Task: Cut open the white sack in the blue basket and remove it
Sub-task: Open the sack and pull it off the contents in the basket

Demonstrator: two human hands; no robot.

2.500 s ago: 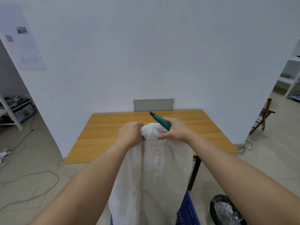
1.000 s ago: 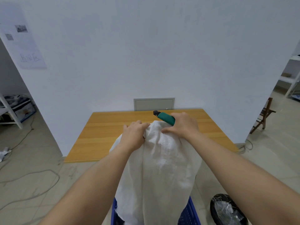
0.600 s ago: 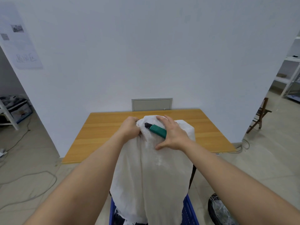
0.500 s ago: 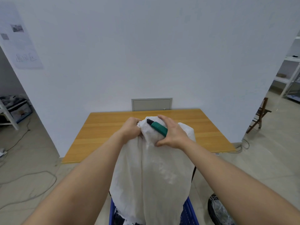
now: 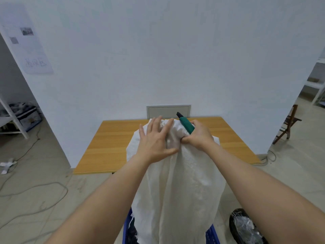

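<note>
The white sack (image 5: 179, 187) hangs lifted in front of me, its lower end still inside the blue basket (image 5: 213, 234) at the bottom edge. My right hand (image 5: 197, 136) is closed around the sack's bunched top and also holds a green utility knife (image 5: 186, 124), whose dark tip points up and left. My left hand (image 5: 154, 141) lies on the sack's upper left side with its fingers spread flat, not gripping. The basket's inside is mostly hidden by the sack.
A wooden table (image 5: 109, 147) stands against the white wall behind the sack. A black bin with clear plastic (image 5: 246, 226) sits on the floor at lower right. Cables (image 5: 35, 191) trail across the floor at left. A wooden chair (image 5: 288, 124) stands at far right.
My left hand has let go of the sack's top and opened flat against the fabric. My right hand has shifted right, gathering the top in its fist with the knife pointing upward.
</note>
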